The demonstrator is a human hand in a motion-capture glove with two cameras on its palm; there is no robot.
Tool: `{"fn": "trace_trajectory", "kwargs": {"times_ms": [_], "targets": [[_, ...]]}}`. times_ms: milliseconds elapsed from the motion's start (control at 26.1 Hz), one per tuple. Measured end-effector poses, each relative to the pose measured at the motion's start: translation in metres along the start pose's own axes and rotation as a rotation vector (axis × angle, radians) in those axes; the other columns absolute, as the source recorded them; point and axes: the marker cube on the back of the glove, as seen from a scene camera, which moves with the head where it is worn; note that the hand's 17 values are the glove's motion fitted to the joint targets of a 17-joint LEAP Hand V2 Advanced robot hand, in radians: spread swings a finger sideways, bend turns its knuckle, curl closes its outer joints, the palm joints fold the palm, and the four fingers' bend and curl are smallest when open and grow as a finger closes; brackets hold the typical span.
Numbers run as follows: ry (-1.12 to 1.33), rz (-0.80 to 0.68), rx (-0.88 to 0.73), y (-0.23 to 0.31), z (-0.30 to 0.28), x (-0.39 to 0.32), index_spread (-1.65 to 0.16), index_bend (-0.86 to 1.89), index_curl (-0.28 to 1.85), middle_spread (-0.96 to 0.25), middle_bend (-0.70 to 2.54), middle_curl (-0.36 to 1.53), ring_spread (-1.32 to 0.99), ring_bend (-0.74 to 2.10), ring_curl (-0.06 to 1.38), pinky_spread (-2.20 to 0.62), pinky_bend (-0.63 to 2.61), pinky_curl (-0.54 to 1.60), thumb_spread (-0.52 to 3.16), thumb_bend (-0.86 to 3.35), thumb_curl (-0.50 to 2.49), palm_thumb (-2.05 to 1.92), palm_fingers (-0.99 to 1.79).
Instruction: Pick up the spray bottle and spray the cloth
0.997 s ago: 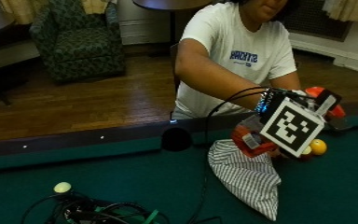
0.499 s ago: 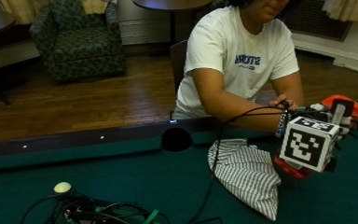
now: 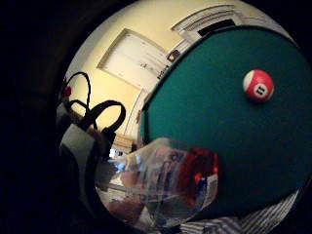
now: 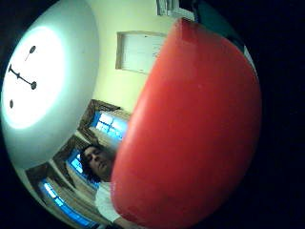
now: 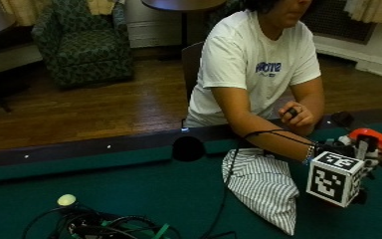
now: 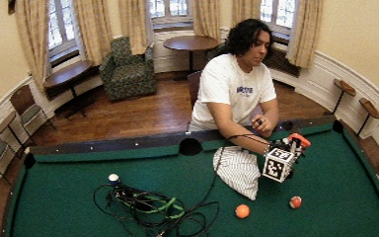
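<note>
A big green pool table point(image 6: 110, 163) fills the room, with an orange ball point(image 6: 242, 211) and a red-and-white striped ball point(image 6: 295, 202) lying near each other on it. A white ball point(image 6: 113, 177) sits beside a messy pile of cables point(image 6: 151, 210). Behind the table stand a green armchair point(image 6: 129, 69) and a round wooden table point(image 6: 190, 43).
</note>
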Motion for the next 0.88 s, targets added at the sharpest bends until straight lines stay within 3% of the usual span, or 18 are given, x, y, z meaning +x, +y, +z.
{"fn": "trace_trajectory", "kwargs": {"times_ms": [460,882], "targets": [[0.017,-0.065,0.065,-0.042,0.021,0.013,-0.28,0.19,0.63,-0.21,0.58,0.6,-0.21,0.82,0.49,-0.31,0.56,0.41,0.73,-0.02,0.81,0.92,1.34],[0.031,-0.083,0.095,-0.043,0.023,0.015,-0.28,0.19,0.64,-0.21,0.58,0.61,-0.21,0.83,0.5,-0.31,0.56,0.41,0.7,-0.02,0.82,0.92,1.35]]}}
